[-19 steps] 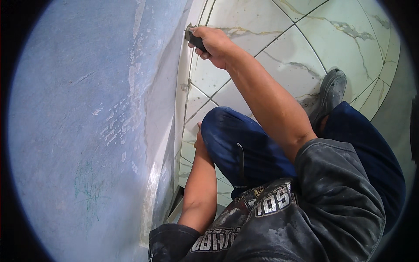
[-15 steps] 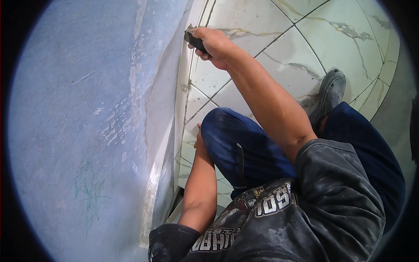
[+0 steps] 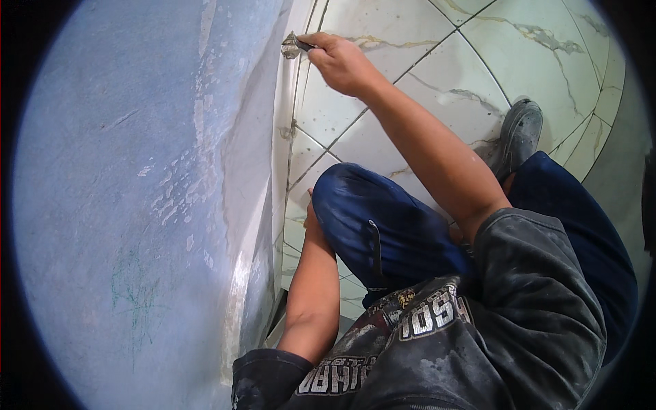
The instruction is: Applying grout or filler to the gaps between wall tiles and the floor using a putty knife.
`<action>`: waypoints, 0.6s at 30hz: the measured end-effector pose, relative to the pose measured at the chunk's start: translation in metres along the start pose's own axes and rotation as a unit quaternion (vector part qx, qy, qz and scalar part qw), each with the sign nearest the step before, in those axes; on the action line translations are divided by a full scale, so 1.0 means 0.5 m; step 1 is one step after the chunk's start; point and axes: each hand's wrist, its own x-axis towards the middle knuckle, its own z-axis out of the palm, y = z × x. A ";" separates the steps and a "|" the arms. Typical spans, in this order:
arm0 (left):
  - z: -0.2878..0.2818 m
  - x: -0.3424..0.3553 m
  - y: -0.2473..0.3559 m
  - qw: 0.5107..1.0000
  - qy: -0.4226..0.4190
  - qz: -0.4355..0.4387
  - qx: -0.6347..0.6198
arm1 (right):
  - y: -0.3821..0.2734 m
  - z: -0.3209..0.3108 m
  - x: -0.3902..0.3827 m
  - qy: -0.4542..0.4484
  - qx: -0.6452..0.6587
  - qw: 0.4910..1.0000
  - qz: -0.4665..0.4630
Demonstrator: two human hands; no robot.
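Observation:
My right hand [image 3: 342, 65] reaches forward along the wall's foot, its fingers closed round a small dark spreader [image 3: 305, 46]. Grey paste [image 3: 290, 46] sits at the spreader's far end, against the pale tile skirting [image 3: 282, 102]. How much of that end is blade and how much is paste, I cannot tell. My left hand [image 3: 309, 212] is down beside my bent knee, close to the skirting. The knee covers most of its fingers, so whether it holds anything is hidden.
A blue painted wall [image 3: 102, 191] with peeling patches rises on the left. Marble-patterned floor tiles [image 3: 410, 89] with dark joints spread ahead. A smear of grey paste [image 3: 287, 131] marks the skirting joint. My dark shoe [image 3: 521, 133] rests on the tiles at right.
My right hand has turned and shifted slightly forward, so the spreader's dark flat side no longer shows and its pasty end meets the skirting. My left hand has stayed beside the knee.

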 end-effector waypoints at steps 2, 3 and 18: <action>0.004 0.003 -0.001 1.000 0.017 -0.006 -0.009 | 0.002 0.025 -0.004 0.088 -0.102 0.991 -0.029; 0.004 0.006 -0.001 1.000 0.012 -0.004 0.018 | 0.001 0.036 -0.006 0.095 -0.103 0.989 -0.049; -0.049 0.014 -0.025 0.998 0.038 -0.016 -0.049 | 0.001 0.057 -0.016 0.084 -0.142 0.986 -0.041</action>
